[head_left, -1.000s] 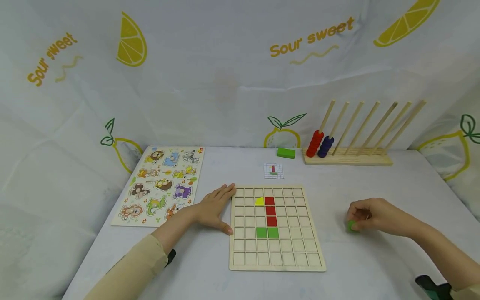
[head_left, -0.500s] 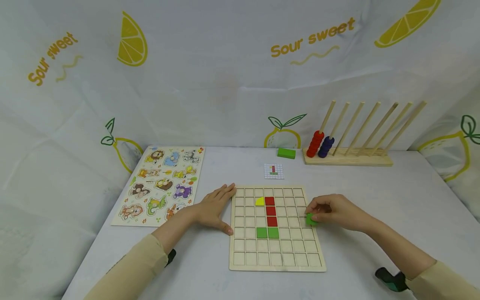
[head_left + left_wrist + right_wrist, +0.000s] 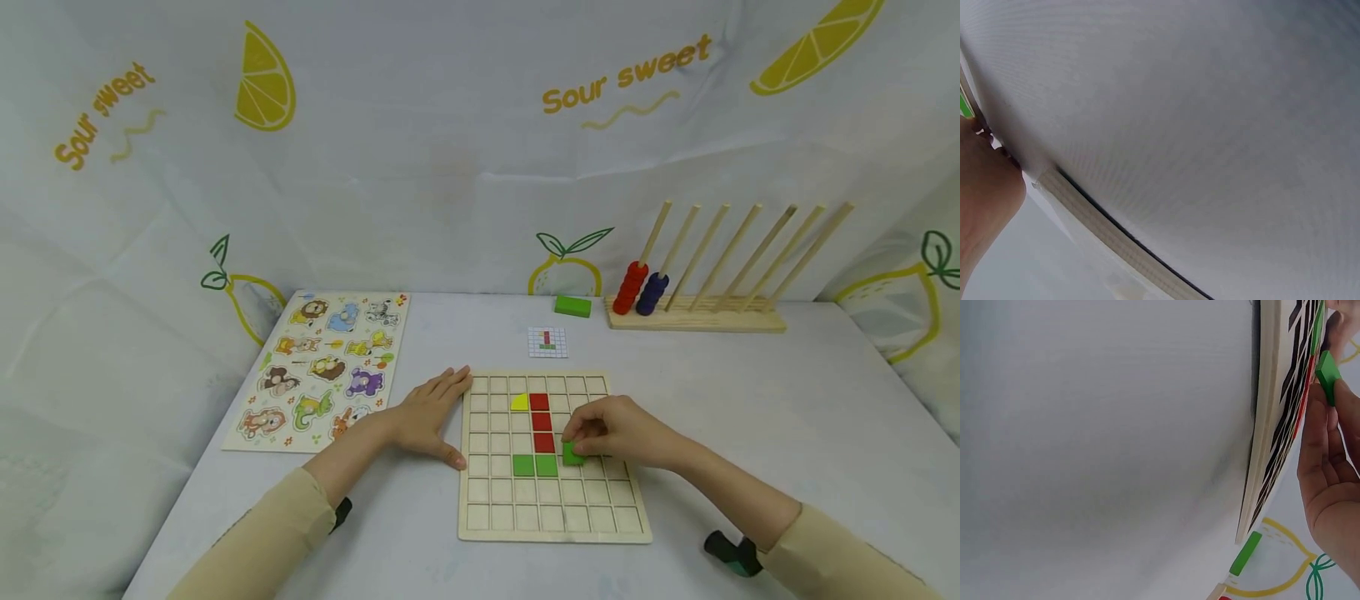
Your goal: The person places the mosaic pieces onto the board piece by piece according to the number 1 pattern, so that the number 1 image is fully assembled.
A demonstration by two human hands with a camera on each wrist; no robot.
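Observation:
A wooden grid board lies in the middle of the table. My left hand lies spread at its left edge, thumb and fingertips against the rim. Between thumb and fingers my right hand pinches a green square tile over the board, just right of two green tiles seated side by side. Above those, a column of red tiles runs upward, with a yellow tile left of its top. The right wrist view shows the pinched tile tilted, held at its edge.
Behind the board lies a small pattern card. A green block sits near the back edge, beside a wooden peg rack with red and blue beads. An animal puzzle board lies at the left.
My right hand has carried the green tile leftward from the table at the right to over the board. My left hand has stayed at the board's left edge.

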